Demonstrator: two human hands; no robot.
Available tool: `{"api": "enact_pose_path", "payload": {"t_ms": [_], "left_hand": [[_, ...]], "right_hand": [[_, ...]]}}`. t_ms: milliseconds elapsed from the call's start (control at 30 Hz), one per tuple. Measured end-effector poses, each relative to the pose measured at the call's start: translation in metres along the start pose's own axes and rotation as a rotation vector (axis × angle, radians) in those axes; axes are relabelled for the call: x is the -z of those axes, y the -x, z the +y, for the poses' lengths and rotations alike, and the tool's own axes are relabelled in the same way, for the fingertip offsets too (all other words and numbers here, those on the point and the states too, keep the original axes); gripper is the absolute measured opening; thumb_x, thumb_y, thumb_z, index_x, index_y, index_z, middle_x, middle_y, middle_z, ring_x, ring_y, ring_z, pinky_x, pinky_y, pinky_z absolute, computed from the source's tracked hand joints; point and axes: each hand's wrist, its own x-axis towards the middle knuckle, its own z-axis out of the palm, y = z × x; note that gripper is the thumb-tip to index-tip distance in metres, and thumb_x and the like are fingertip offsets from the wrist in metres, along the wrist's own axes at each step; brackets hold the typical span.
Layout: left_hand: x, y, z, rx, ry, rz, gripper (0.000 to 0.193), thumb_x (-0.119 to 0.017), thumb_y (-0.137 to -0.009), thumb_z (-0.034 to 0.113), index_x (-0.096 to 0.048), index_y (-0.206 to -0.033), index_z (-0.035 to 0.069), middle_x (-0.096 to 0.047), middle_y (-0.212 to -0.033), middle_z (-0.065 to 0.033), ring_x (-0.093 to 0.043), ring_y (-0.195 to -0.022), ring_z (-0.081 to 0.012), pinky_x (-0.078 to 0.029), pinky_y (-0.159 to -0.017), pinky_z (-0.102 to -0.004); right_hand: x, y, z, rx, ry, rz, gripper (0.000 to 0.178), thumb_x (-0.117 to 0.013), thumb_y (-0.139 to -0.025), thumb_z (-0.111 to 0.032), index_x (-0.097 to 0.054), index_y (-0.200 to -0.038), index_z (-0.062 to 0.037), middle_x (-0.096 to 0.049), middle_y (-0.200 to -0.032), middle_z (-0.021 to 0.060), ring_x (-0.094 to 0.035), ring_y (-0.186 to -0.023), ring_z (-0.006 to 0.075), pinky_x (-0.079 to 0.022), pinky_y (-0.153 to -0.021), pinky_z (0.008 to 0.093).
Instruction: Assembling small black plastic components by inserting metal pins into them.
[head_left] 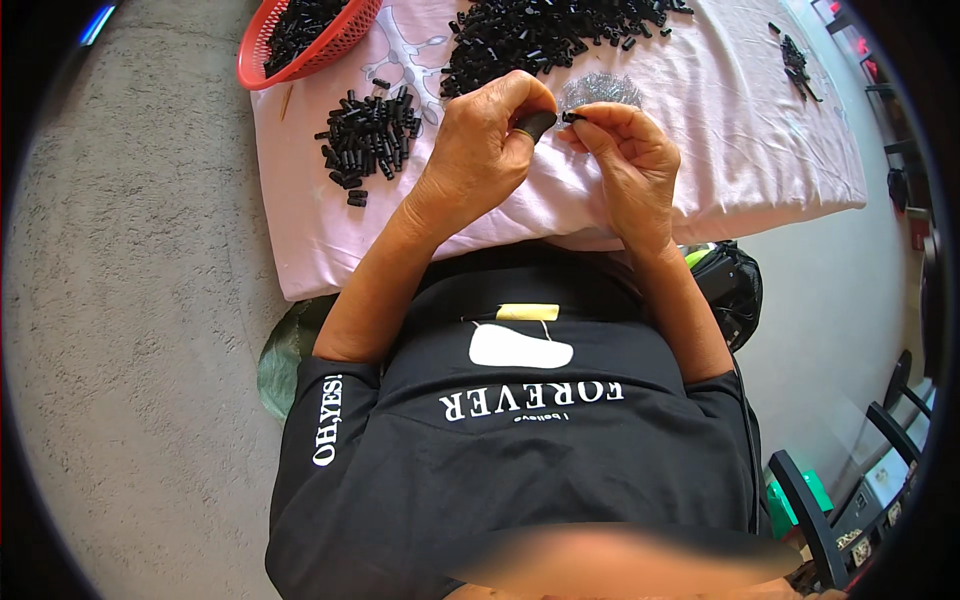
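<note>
My left hand (478, 140) is raised over the near edge of the cloth-covered table, its fingers curled in a pinch. A dark cover (535, 125) sits at its thumb tip; whatever the fingers hold is hidden. Just to its right, my right hand (637, 160) pinches a small black cylindrical piece (572, 117) between thumb and forefinger. The two hands are close but apart. Behind them lies a heap of thin silvery metal bits (603, 90), too fine to name. Left of my left hand is a pile of short black tubular pieces (368, 138).
A large heap of black pieces (540, 38) covers the table's far middle. At the far left stands a red perforated basket (345, 45) of black pieces. A small dark cluster (795, 68) lies at right on the pink cloth (745, 160). A dark mesh bag (735, 290) sits below the table edge.
</note>
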Motion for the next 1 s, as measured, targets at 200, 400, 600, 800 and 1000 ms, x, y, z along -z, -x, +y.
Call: {"api": "enact_pose_path", "payload": {"t_ms": [200,400,600,800,1000], "left_hand": [[0.004,0.000,0.000,0.023,0.080,-0.048,0.015,-0.060,-0.091,-0.009,-0.062,-0.104,-0.002,-0.068,-0.090,-0.0055,-0.066,-0.087,-0.0098,-0.054,-0.082,-0.0249],[0.017,0.000,-0.013,0.094,0.409,-0.088,0.015,-0.058,-0.093,-0.009,-0.061,-0.106,-0.002,-0.065,-0.093,-0.0037,-0.063,-0.087,-0.0082,-0.052,-0.084,-0.0226],[0.039,0.007,-0.046,0.141,-0.205,0.104,0.027,-0.053,-0.082,-0.012,-0.067,-0.102,-0.001,-0.068,-0.092,-0.0062,-0.066,-0.082,-0.0128,-0.053,-0.079,-0.0260],[0.021,0.009,-0.052,0.104,-0.418,0.113,0.017,-0.061,-0.075,0.003,-0.068,-0.091,0.003,-0.066,-0.090,-0.0131,-0.067,-0.084,-0.0325,-0.054,-0.079,-0.0419],[0.009,0.010,-0.047,0.053,-0.512,0.063,0.016,-0.061,-0.076,0.001,-0.065,-0.091,0.004,-0.064,-0.092,-0.0137,-0.065,-0.087,-0.0342,-0.053,-0.079,-0.0438]], "right_hand": [[0.002,-0.001,-0.002,-0.031,-0.014,-0.081,0.012,-0.064,-0.094,0.004,-0.067,-0.106,0.0057,-0.072,-0.095,0.0105,-0.072,-0.087,0.0154,-0.060,-0.083,0.0261],[0.005,-0.002,-0.001,-0.076,0.008,-0.164,0.013,-0.061,-0.098,0.000,-0.065,-0.110,0.0038,-0.072,-0.095,0.0116,-0.071,-0.085,0.0149,-0.058,-0.078,0.0251],[0.002,-0.002,0.000,-0.077,0.007,-0.120,0.013,-0.062,-0.097,0.002,-0.065,-0.109,0.0029,-0.072,-0.094,0.0087,-0.071,-0.085,0.0121,-0.057,-0.076,0.0232],[-0.001,-0.001,0.000,-0.064,0.051,-0.118,0.014,-0.061,-0.097,0.002,-0.063,-0.111,0.0027,-0.069,-0.098,0.0060,-0.069,-0.088,0.0113,-0.057,-0.079,0.0231],[-0.002,0.000,0.000,-0.079,0.092,-0.095,0.015,-0.060,-0.098,0.001,-0.064,-0.112,0.0030,-0.070,-0.098,0.0061,-0.069,-0.086,0.0109,-0.056,-0.078,0.0227]]}}
